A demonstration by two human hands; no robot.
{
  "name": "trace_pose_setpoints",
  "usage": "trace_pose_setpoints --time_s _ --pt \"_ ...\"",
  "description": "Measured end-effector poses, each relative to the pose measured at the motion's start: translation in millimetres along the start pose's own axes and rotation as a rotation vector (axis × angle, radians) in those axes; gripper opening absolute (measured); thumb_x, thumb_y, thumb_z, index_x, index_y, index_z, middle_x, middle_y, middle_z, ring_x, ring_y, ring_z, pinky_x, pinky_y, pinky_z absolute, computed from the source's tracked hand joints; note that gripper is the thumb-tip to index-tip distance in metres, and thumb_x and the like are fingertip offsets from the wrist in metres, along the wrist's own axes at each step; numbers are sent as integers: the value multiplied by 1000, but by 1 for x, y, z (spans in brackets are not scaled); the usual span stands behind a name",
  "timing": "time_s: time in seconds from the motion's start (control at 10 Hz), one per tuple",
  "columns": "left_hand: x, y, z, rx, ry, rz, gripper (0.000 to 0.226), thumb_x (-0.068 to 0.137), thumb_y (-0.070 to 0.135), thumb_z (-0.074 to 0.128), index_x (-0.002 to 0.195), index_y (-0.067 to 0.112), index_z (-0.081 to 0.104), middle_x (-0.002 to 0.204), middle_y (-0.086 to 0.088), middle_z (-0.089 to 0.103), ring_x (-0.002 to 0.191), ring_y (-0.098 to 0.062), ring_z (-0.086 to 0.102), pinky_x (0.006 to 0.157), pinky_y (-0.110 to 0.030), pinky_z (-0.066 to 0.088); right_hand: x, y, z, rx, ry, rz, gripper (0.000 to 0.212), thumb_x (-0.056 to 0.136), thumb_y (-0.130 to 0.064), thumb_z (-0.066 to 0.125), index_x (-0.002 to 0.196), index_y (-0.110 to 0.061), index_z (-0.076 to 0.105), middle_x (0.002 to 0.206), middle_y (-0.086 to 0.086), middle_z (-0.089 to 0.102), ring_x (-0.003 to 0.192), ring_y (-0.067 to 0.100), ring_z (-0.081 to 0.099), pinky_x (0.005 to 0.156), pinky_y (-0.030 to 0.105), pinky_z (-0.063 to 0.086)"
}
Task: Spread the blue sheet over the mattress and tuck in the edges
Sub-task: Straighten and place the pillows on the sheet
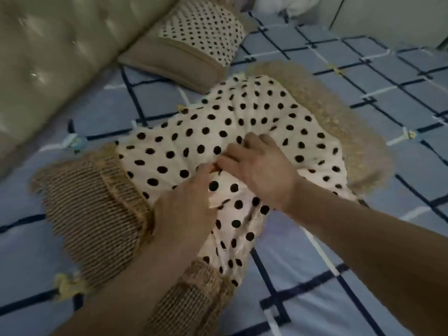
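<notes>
The blue sheet [363, 251] with dark and white grid lines lies spread across the mattress and fills most of the view. On it, in the middle, lies a cream pillow with black polka dots [218, 132] and a brown striped, fringed border. My left hand [186, 202] pinches the dotted fabric near the pillow's centre. My right hand [261, 166] grips a bunched fold of the same fabric just beside it. The two hands nearly touch.
A second polka-dot pillow [201, 37] rests at the back against the padded beige headboard [48, 49]. White bedding [291, 6] is heaped at the far top. A pale wall or cabinet [392, 20] borders the bed at the upper right.
</notes>
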State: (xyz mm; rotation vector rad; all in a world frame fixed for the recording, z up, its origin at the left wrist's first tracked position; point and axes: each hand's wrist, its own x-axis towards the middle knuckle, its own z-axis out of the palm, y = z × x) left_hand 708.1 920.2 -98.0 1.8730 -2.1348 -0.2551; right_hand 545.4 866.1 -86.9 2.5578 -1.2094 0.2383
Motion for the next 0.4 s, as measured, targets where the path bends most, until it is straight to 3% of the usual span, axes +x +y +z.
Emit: trace_pose_setpoints --time_s 0.1,0.2,0.3,0.4 --pt "3 -41 -34 33 169 -172 53 78 32 69 116 32 32 61 12 42 53 -17 46 50 -29 36 77 -23 1 31 204 -158 20 94 -13 44 100 -17 63 89 4 62 75 30 52 67 43 45" --pt "14 -87 -50 16 227 -298 64 75 39 74 121 32 30 89 -2 62 69 -26 60 56 -36 48 135 -50 4 47 178 -226 28 93 -14 42 113 -17 62 109 8 63 102 39 55 91 50 44" --pt "23 -114 -40 189 172 -292 93 69 41 78 141 33 18 130 -11 44 109 -34 48 83 -53 44 146 -53 10 -38 -102 -116 60 91 -9 39 147 -27 26 156 5 22 141 40 11 115 49 13" --pt "0 -158 -28 356 50 -361 114 71 27 78 150 34 -3 154 -13 11 141 -38 8 108 -64 16 135 -72 -6 96 -86 -51 72 84 2 33 149 -26 20 158 4 12 144 32 8 116 48 11"
